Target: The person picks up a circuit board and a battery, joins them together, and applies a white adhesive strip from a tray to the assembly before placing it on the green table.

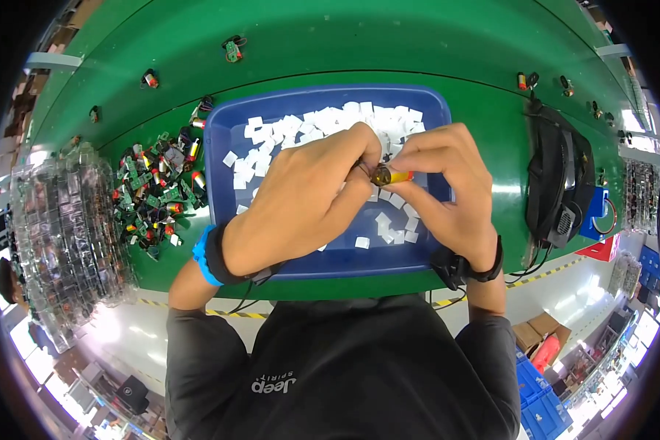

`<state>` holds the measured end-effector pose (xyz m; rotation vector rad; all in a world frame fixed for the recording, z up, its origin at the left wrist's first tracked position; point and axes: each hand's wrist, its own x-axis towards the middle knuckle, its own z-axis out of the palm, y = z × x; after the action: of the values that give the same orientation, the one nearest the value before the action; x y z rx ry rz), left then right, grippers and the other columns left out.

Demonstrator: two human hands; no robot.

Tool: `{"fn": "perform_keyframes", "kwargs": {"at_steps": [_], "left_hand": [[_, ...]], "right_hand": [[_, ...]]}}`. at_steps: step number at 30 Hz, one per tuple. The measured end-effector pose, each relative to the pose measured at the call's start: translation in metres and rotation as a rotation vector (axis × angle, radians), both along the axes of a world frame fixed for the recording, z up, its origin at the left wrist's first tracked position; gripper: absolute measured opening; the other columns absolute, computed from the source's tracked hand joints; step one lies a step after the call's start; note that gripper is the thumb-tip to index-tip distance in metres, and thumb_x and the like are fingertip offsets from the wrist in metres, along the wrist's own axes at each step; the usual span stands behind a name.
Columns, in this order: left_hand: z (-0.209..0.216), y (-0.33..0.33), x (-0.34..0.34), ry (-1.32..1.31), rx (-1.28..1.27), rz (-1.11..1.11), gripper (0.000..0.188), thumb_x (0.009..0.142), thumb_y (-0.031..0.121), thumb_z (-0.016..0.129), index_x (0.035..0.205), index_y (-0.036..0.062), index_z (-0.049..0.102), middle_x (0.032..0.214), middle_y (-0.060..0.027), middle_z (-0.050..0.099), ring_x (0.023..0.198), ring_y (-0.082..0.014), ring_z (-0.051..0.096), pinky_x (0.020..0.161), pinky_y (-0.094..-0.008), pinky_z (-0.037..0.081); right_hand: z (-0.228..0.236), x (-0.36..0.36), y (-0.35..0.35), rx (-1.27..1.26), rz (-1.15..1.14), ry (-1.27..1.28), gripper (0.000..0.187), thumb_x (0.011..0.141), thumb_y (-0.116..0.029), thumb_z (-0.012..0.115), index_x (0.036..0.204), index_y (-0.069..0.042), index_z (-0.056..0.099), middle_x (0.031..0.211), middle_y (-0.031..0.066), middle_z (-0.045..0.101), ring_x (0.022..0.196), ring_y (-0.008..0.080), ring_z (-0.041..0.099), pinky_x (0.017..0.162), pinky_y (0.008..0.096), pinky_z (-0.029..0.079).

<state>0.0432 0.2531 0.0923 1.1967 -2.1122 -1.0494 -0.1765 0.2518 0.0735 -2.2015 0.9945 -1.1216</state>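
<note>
While I hold the yellow cylinder (400,177) over the blue tray (293,103), right hand (451,183) gripping, left hand (293,194) pinching at its dark end (380,176), it looks unfinished; the parts heap (161,178) left of the tray seems undone.

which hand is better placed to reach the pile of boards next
Probably the left hand: the pile lies left of the tray, on that hand's side. The right hand is farther off and pinches the cylinder; the left is busy there too.
</note>
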Motion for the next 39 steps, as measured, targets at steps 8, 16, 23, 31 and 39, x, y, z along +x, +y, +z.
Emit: {"fn": "perform_keyframes", "kwargs": {"at_steps": [8,16,23,31,39], "left_hand": [[0.002,-0.015,0.007,0.634,0.787,-0.002,0.015,0.092,0.004,0.055,0.107,0.0030,0.057,0.111,-0.0096,0.064,0.096,-0.0181,0.061,0.084,-0.0295,0.048],[0.004,-0.007,0.003,0.556,0.669,0.096,0.029,0.094,0.000,0.055,0.123,-0.0006,0.059,0.107,-0.0077,0.065,0.082,-0.0109,0.062,0.073,-0.0254,0.052],[0.004,-0.010,0.007,0.437,0.642,0.003,0.035,0.094,-0.005,0.055,0.129,-0.0033,0.055,0.117,-0.0123,0.064,0.084,-0.0121,0.064,0.060,-0.0233,0.055],[0.008,-0.002,0.001,0.492,0.562,0.071,0.037,0.090,-0.008,0.057,0.126,-0.0029,0.057,0.117,-0.0117,0.064,0.085,-0.0112,0.064,0.058,-0.0229,0.057],[0.013,0.003,-0.004,0.419,0.537,0.099,0.035,0.090,-0.002,0.066,0.125,-0.0012,0.059,0.112,-0.0105,0.067,0.076,-0.0091,0.062,0.057,-0.0215,0.055]], "right_hand": [[0.004,0.000,-0.005,-0.221,0.102,0.073,0.027,0.069,-0.004,0.085,0.091,-0.007,0.069,0.097,0.0071,0.070,0.088,0.0271,0.062,0.090,0.0454,0.054],[0.002,0.001,0.002,-0.167,0.023,0.000,0.024,0.071,-0.005,0.085,0.092,-0.006,0.072,0.100,0.0077,0.074,0.087,0.0252,0.063,0.091,0.0467,0.054],[0.004,0.003,0.003,-0.355,-0.070,0.147,0.027,0.068,-0.004,0.085,0.094,-0.007,0.076,0.099,0.0066,0.075,0.087,0.0228,0.063,0.090,0.0460,0.055],[0.005,0.004,0.002,-0.406,-0.132,0.173,0.033,0.064,-0.003,0.085,0.096,-0.010,0.078,0.094,0.0031,0.072,0.086,0.0219,0.061,0.090,0.0473,0.055],[0.003,0.005,0.004,-0.464,-0.158,0.165,0.031,0.057,-0.012,0.075,0.087,-0.006,0.078,0.087,0.0016,0.066,0.082,0.0231,0.056,0.076,0.0428,0.054]]}}
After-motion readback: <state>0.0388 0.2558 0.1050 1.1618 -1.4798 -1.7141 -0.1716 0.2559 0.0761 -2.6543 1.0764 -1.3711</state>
